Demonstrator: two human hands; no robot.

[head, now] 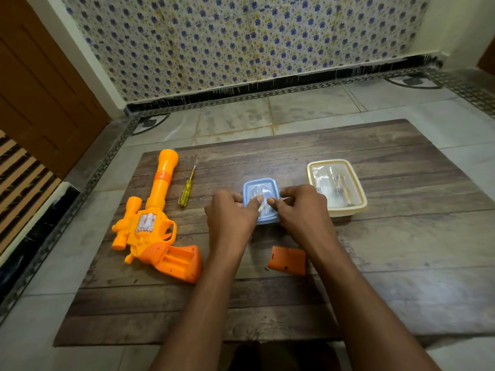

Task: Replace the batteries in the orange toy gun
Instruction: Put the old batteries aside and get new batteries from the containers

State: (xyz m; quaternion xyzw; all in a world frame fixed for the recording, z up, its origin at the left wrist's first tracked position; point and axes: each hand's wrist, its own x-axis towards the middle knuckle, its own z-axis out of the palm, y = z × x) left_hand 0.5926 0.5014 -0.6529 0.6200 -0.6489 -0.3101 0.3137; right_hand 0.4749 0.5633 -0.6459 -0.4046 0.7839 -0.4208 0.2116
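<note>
Both your hands, left (231,210) and right (302,207), clasp the small blue lidded plastic box (261,200); the orange toy gun (158,223), barrel pointing away, lies nearer your left.

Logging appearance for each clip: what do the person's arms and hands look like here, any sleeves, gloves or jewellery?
Both arms are bare as far as the frame shows, with no sleeves in view. The left hand and right hand wear no gloves, and no rings, watch or bracelets are visible. The nails look short and plain.

Home rm, tiled floor (308,111), wooden door (40,89)
</note>
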